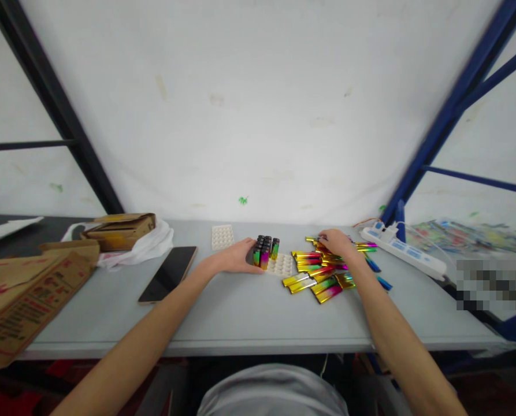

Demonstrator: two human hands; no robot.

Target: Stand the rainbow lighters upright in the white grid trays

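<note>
Several shiny rainbow-coloured lighters [264, 254] with black tops stand upright in the left part of a white plastic tray [285, 265] with round sockets. My left hand [236, 257] curves round the tray's left end, thumb in front and fingers behind, against the standing lighters. To the right lies a loose pile of similar metallic lighters [321, 286], gold, green, red and blue. My right hand [336, 241] reaches over the back of this pile with its fingers closed at one lighter [312, 239]; its fingertips are partly hidden.
Behind my left hand lies another white socketed tray [222, 237]. A dark phone [169, 274] lies on the left, beside a white bag [160, 241], a small carton [121, 232] and a larger cardboard box [36, 294]. A white power strip [405, 252] runs along the right.
</note>
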